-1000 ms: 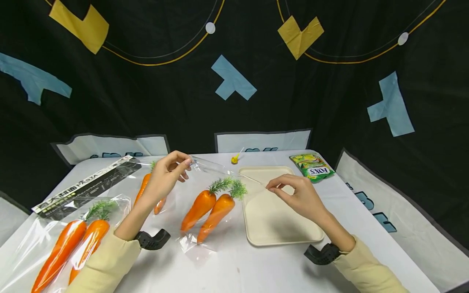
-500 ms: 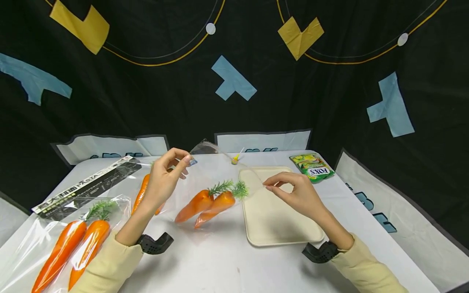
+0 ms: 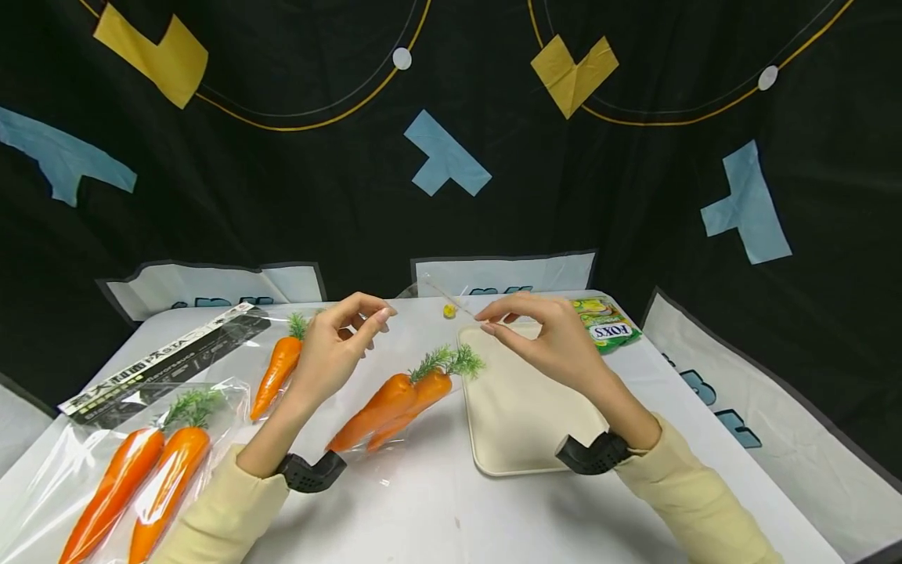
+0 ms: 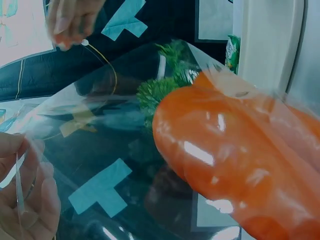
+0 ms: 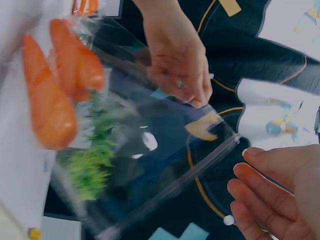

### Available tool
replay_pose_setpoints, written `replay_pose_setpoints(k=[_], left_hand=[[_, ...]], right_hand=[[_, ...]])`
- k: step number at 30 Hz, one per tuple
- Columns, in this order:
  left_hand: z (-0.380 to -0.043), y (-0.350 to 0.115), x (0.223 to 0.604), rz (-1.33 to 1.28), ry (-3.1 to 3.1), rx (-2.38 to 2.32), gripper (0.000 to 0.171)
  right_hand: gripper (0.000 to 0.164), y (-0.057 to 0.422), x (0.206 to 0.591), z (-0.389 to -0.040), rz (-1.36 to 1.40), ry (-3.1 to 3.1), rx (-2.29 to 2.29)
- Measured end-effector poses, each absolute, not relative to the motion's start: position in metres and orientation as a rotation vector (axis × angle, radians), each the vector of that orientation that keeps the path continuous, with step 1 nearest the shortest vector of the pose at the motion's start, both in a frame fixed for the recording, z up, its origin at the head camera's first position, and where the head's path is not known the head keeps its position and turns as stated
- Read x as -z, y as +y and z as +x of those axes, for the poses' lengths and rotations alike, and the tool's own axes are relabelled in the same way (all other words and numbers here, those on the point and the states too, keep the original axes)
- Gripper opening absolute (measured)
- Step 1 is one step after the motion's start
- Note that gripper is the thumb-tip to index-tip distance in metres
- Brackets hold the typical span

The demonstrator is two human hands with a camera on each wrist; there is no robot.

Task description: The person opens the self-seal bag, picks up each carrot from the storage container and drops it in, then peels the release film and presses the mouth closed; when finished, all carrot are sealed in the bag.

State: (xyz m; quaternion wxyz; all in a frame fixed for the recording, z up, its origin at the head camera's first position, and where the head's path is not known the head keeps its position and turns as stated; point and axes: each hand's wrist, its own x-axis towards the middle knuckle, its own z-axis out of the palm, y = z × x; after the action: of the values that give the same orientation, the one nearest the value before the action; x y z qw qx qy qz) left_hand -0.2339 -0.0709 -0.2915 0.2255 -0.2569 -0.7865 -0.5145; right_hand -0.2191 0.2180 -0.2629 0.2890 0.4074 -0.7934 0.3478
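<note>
Two orange carrots with feathery green tops are inside a clear plastic bag with a zip strip along its mouth. In the head view the bag is raised over the table's middle. My left hand pinches the bag's upper edge, seen close up in the left wrist view, where the left hand lies partly behind the film. My right hand is at the other end of the mouth. In the right wrist view its loosely bent fingers stand a little off the strip's upper end.
More bagged carrots lie at the front left, with another carrot behind them. A black-and-white pasta package lies at the left. Right of centre are a cream tray and a green FOX'S packet. A small yellow item sits at the back.
My right hand has moved up and left, my left hand slightly right, narrowing the gap between them. The bag's mouth now bulges up, away from me, and the carrots have shifted slightly left.
</note>
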Motion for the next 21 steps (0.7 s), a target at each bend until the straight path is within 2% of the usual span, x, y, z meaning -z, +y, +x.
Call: replay_pose_setpoints(k=[10, 21], left_hand=[[-0.233, -0.07, 0.293, -0.722, -2.192, 1.411, 0.011], [-0.231, -0.065, 0.293, -0.762, -2.213, 1.352, 0.01]], right_hand=[[0.022, 0.192, 0.22, -0.232, 1.265, -1.995, -0.879], [0.017, 0.176, 0.217, -0.239, 1.289, -2.075, -0.782]])
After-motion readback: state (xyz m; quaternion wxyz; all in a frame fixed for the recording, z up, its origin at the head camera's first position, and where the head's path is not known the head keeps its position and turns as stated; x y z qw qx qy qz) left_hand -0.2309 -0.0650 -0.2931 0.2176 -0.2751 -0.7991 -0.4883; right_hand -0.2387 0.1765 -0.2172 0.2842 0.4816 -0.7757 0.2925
